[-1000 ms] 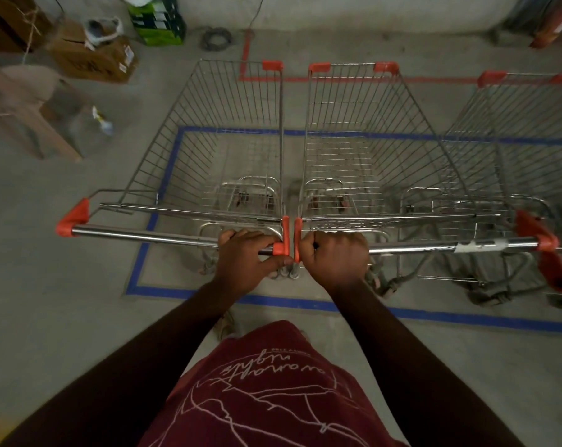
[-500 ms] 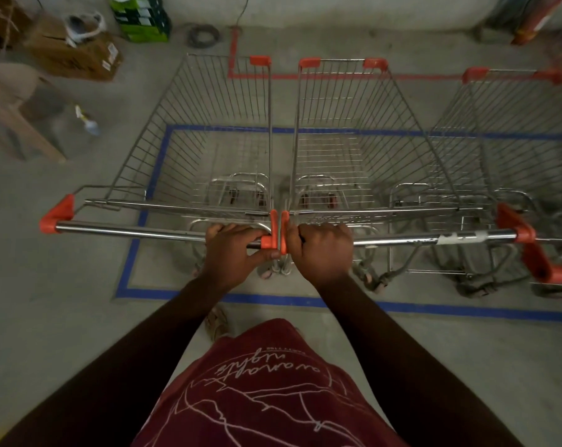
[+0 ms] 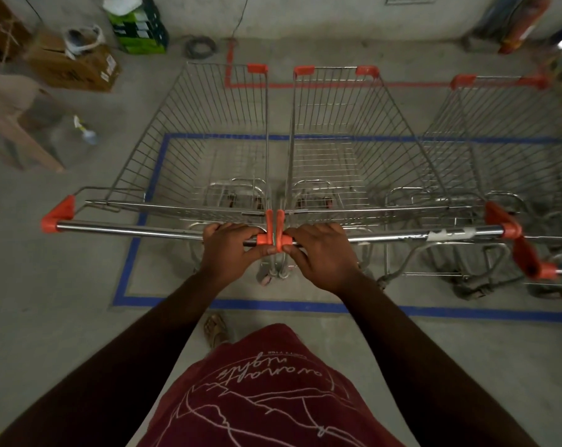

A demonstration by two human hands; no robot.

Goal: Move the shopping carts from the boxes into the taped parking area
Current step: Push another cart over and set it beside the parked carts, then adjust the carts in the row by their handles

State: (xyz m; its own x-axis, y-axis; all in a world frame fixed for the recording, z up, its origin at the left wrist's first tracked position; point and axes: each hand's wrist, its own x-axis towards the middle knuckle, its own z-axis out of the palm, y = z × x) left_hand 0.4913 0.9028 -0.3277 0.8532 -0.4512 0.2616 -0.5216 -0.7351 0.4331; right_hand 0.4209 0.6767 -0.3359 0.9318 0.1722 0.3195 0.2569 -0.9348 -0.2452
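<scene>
Two wire shopping carts with orange corner caps stand side by side inside the blue taped rectangle. My left hand grips the right end of the left cart's handle bar. My right hand holds the left end of the middle cart's handle bar, fingers curled over it. The two orange end caps touch between my hands. The left cart's basket and the middle cart's basket nearly touch. A third cart stands at the right.
Red tape marks the floor behind the carts. Cardboard boxes and a green crate sit at the back left near a brown chair. A coil of cable lies by the wall. My sandalled foot is behind the blue line.
The view has shifted slightly and the carts' handles sit a little nearer the blue front line. My right hand's fingers have loosened a little on the bar. Both hands stay at the touching end caps.
</scene>
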